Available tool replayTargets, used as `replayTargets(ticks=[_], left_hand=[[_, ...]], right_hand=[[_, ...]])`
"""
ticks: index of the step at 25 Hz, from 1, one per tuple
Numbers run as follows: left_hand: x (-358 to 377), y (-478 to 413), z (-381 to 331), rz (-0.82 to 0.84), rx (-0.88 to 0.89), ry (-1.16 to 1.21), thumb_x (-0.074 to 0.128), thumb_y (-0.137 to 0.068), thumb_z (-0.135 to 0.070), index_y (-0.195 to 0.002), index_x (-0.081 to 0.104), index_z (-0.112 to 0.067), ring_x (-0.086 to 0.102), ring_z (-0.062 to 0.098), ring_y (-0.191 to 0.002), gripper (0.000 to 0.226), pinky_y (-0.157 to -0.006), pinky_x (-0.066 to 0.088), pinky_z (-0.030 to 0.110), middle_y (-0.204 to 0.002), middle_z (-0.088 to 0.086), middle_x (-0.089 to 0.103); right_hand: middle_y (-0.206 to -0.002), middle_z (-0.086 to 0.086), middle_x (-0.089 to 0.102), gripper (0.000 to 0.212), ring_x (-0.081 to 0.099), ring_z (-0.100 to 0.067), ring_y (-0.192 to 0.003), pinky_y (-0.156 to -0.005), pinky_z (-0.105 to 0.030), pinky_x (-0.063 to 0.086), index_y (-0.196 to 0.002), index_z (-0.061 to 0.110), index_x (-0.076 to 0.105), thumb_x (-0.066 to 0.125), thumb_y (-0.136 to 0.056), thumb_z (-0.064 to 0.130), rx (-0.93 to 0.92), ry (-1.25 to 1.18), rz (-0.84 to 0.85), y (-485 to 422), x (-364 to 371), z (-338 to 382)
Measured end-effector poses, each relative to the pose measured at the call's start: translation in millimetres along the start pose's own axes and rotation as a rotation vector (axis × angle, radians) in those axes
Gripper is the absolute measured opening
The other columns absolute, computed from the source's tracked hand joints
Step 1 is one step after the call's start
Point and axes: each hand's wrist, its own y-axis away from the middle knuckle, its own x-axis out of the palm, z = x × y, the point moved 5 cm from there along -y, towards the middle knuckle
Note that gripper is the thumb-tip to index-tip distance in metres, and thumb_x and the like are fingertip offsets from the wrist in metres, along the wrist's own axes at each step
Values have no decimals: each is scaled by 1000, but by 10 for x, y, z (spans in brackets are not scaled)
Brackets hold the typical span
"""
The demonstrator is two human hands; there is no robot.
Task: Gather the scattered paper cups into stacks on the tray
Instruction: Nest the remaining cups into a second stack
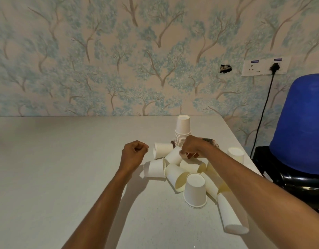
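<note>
On the right half of the white table [65, 159], loose paper cups lie in a pile: several on their sides, 1 upside down [195, 190] at the near edge, and 1 short nested set [230, 214] lying toward the viewer. Behind the pile stands 1 inverted stack [183, 131]; the tray is not clearly visible, only a dark sliver at the stack's base. A further cup [236, 154] stands apart near the table's right edge.

The right hand [192, 147] reaches over the pile, fingers curled down at the base of a tilted cup [174, 156]; whether they pinch it cannot be told. The left hand [134, 151] hovers beside the pile, closed in a loose fist and holding nothing, probably kept clear as a standby.

Judgement: most cups remain to be gathered. The inverted stack suggests each cup is added mouth down
</note>
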Motion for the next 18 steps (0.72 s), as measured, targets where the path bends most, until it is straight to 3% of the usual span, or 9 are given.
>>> replayTargets(ticks=[4,9,12,16,18], left_hand=[[0,108,67,19,-1,-24,67,-86,-10,-89,71,-16,66,12,-89,8,-74,49,21,-91,-3,72],[129,181,19,21,39,37,65,-90,-22,-91,70,-21,66,17,-92,5,-74,51,25,-93,-4,71],[159,172,-2,8,33,103,58,-95,-22,-94,70,-15,67,24,-95,15,-88,56,41,-98,4,72],[233,141,-90,99,-48,268,51,-96,-46,-114,62,-17,67,25,-103,36,-93,54,42,-112,10,68],[269,109,-119,173,-70,307,52,-90,-57,-128,54,-21,66,27,-106,52,-90,56,42,-123,10,62]], right_hand=[[-78,-11,58,22,55,-18,-58,-37,-20,43,-100,-2,58,69,-86,10,-41,-68,-81,175,-172,53],[-90,-18,64,22,59,-24,-61,-51,-31,50,-102,-5,64,69,-83,4,-93,-411,-275,518,-550,72],[-96,-18,66,15,62,-27,-74,-60,-34,54,-98,-4,68,69,-84,2,-171,-609,-274,705,-551,181],[-95,-23,69,5,65,-30,-78,-74,-46,57,-79,5,70,70,-84,4,-251,-708,-227,806,-414,354],[-95,-25,69,4,64,-30,-74,-75,-52,56,-85,3,71,70,-85,7,-256,-706,-215,815,-293,440]])
